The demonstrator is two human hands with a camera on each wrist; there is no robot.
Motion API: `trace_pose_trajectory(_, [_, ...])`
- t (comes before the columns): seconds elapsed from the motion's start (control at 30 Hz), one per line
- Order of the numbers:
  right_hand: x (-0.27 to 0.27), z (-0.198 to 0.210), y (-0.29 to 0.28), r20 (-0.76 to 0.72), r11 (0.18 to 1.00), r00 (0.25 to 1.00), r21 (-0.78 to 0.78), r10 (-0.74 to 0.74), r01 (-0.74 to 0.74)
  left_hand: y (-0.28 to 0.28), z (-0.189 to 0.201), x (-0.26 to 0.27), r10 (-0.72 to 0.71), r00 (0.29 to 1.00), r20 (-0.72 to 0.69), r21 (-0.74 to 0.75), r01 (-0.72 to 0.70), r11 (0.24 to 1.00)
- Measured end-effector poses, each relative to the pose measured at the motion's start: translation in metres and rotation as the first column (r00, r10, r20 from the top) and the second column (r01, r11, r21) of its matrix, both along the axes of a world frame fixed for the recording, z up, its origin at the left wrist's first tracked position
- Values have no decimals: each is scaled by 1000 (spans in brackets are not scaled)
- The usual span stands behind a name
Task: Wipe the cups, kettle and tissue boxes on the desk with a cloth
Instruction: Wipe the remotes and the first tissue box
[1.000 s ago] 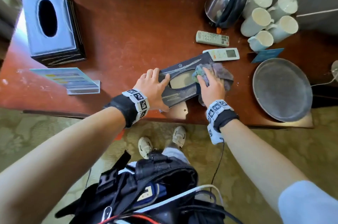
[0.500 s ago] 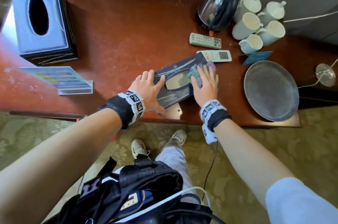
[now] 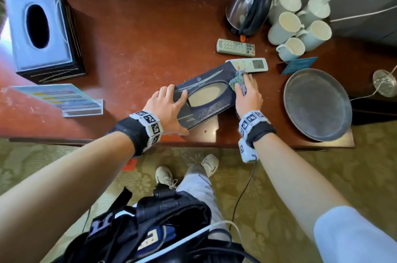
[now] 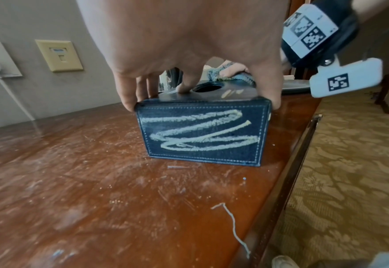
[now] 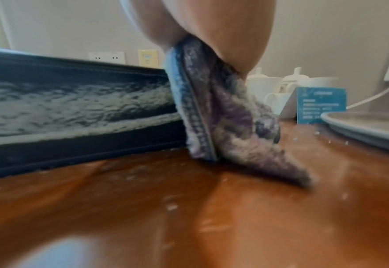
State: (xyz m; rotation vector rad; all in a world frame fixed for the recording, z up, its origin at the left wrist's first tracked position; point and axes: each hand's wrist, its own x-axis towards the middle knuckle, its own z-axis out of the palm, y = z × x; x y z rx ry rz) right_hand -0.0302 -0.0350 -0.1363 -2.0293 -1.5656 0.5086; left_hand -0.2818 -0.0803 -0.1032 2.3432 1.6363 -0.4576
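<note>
A dark navy tissue box (image 3: 206, 97) marked with chalky scribbles lies near the desk's front edge. My left hand (image 3: 166, 105) grips its left end, fingers across the top and thumb on the near side (image 4: 189, 54). My right hand (image 3: 248, 91) holds a grey-purple cloth (image 3: 237, 80) against the box's right end. In the right wrist view the cloth (image 5: 223, 112) hangs down to the desk beside the box (image 5: 74, 108). A second tissue box (image 3: 43, 33) stands far left. The kettle (image 3: 251, 0) and white cups (image 3: 285, 26) stand at the back right.
Two remotes (image 3: 236, 48) (image 3: 249, 64) lie just behind the box. A grey round plate (image 3: 318, 104) and a blue card (image 3: 298, 65) sit to the right. An acrylic sign holder (image 3: 62, 99) is front left. The desk (image 3: 139, 37) is scratched and dusty.
My right hand has slid the cloth from the box's top opening rightwards to its right end. The left hand keeps its hold on the left end.
</note>
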Motion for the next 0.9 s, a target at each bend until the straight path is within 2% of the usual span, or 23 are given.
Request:
trace_pose_trajectory(0.07, [-15,-4,-17,29,996,999,81,43,-45,-1,0,-2,12,999,29,-14,-12,1000])
trace_pose_trajectory(0.13, [-37,-10,-48,74,974,984,149,160,-170,-2,-2,-6,30,997,69,-28,-28,999])
trace_pose_trajectory(0.2, [-59,-16,-78,118,911,934,212,336,-355,-3,-6,-12,54,991,126,-40,-49,998])
trace_pose_trajectory(0.3, [-71,-22,-96,156,816,833,169,531,-552,-3,-7,-16,68,982,176,-38,-63,997])
trace_pose_trajectory(0.33, [-65,-23,-90,198,804,815,155,544,-574,-4,-7,-16,70,980,186,-34,-64,997])
trace_pose_trajectory(0.4, [-47,-22,-69,252,848,844,129,473,-514,-4,-7,-14,74,976,206,-20,-72,997])
trace_pose_trajectory(0.5, [-20,-13,-31,198,961,942,1,271,-276,-7,-15,-18,70,972,225,-4,-71,997])
trace_pose_trajectory(0.6, [-18,-10,-17,155,979,968,27,196,-202,-16,-25,-23,119,966,230,60,-137,989])
trace_pose_trajectory(0.63, [-23,-10,-21,134,976,969,44,208,-215,-19,-28,-23,160,956,245,60,-179,982])
trace_pose_trajectory(0.7, [-43,-12,-45,108,940,940,73,325,-333,-23,-29,-22,215,933,290,29,-233,972])
trace_pose_trajectory(0.8, [-80,-13,-88,84,806,813,105,577,-583,-22,-27,-23,216,909,357,-18,-224,974])
trace_pose_trajectory(0.9, [-92,-14,-98,110,736,737,49,667,-675,-20,-25,-31,181,907,380,-15,-190,982])
